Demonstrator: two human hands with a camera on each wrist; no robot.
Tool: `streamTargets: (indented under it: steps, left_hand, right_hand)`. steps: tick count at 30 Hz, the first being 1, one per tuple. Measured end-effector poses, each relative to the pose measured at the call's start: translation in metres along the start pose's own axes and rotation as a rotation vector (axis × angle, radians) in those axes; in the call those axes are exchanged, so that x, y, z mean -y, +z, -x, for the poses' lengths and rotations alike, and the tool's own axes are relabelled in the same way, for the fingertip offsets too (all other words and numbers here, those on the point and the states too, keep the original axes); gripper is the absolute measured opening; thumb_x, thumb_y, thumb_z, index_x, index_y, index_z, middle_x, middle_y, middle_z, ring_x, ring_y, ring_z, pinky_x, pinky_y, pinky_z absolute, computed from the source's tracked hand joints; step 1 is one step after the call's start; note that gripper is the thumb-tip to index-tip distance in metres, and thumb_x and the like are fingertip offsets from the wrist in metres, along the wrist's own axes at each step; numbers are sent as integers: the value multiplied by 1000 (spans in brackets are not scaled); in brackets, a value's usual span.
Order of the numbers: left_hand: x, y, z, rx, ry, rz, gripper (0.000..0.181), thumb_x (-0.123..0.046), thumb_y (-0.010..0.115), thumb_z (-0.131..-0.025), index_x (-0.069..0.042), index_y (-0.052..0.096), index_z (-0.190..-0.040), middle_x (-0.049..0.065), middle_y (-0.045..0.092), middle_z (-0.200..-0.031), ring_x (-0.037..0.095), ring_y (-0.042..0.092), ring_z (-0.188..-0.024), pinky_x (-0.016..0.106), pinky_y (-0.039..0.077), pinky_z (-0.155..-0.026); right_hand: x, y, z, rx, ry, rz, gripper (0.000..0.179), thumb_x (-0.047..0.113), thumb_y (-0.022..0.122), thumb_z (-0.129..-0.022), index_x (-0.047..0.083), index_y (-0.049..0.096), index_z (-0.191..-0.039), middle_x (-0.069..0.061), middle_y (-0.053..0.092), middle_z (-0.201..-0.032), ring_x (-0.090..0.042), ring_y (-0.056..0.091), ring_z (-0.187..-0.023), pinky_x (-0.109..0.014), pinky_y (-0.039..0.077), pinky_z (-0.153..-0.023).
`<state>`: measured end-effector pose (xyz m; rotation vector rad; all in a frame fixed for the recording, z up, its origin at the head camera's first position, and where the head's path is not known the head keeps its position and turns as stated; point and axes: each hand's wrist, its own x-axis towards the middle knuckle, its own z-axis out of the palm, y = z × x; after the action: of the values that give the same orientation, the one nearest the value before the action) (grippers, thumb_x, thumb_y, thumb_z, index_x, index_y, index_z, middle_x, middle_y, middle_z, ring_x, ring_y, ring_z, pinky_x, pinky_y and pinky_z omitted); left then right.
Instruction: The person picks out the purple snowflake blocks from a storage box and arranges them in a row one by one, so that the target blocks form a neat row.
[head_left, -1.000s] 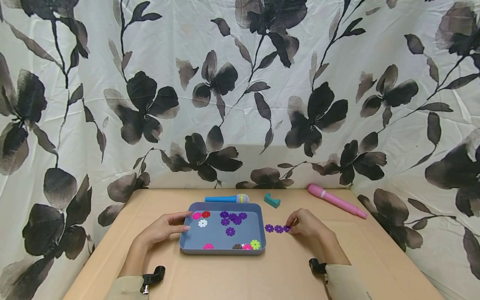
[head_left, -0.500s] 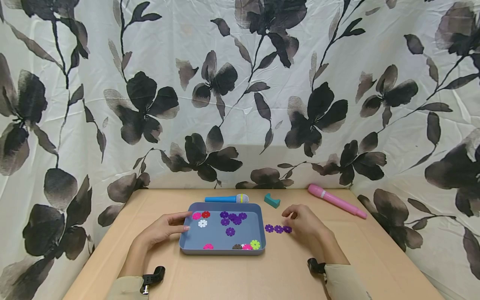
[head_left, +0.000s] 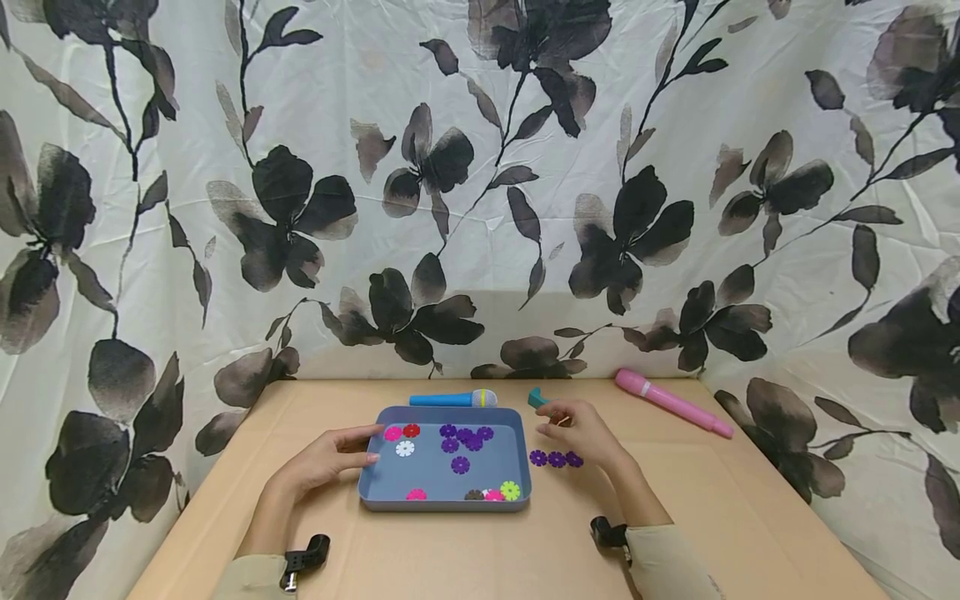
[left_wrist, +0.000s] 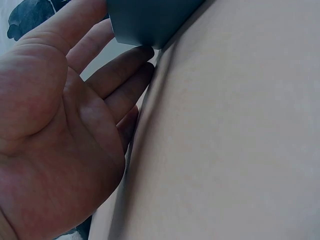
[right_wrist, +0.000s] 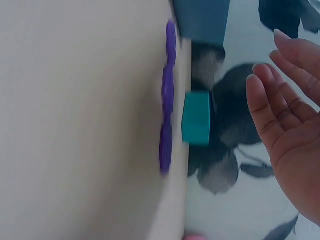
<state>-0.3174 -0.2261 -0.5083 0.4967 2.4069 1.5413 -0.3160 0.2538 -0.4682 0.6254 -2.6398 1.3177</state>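
Observation:
My left hand (head_left: 318,457) holds the left rim of a shallow grey-blue tray (head_left: 390,483), with thumb and forefinger reaching over it. A corner of that tray (left_wrist: 150,25) sits by the fingertips in the left wrist view. Inside lie several purple notched plastic discs (head_left: 461,465), plus pink, red, white, brown and lime ones. A row of three purple discs (head_left: 557,459) lies on the table right of the tray, touching end to end. My right hand (head_left: 581,429) hovers between the tray and this row, its fingers loosely bent around nothing. The right wrist view shows its fingers apart from everything.
A blue toy microphone (head_left: 452,399) lies behind the tray. Back of my right hand is a teal notched block (head_left: 536,397), partly covered by the fingers. A pink toy microphone (head_left: 673,403) lies at the far right. A floral cloth (head_left: 480,208) hangs behind the table.
My right hand has released the third purple disc at the row's right end, lifted off and moved left toward the tray. The left hand and tray stay put.

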Motion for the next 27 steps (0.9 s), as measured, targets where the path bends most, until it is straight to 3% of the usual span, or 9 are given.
streamTargets:
  steps: [12, 18, 27]
  left_hand:
    - [1, 0, 1, -8, -10, 10, 61, -28, 78, -95, -13, 57, -150, 16, 48, -159, 38, 36, -154, 56, 26, -127]
    - [2, 0, -1, -12, -8, 18, 61, -26, 78, -95, -12, 57, -150, 17, 48, -160, 39, 34, -154, 58, 24, -127]
    - [2, 0, -2, -12, -17, 14, 65, -31, 80, -93, -13, 57, -151, 17, 48, -160, 39, 34, -154, 57, 25, -127]
  right_hand:
    - [28, 51, -24, 74, 7, -80, 34, 15, 76, -96, 2, 71, -126, -19, 72, -122, -20, 66, -101, -28, 58, -87]
    - [37, 71, -34, 98, 26, -62, 32, 17, 77, -96, 3, 73, -124, -17, 73, -117, -17, 67, -97, -27, 58, -83]
    - [42, 89, -40, 136, -12, -15, 28, 8, 76, -95, -4, 72, -120, -20, 73, -110, -18, 66, -93, -26, 55, -76]
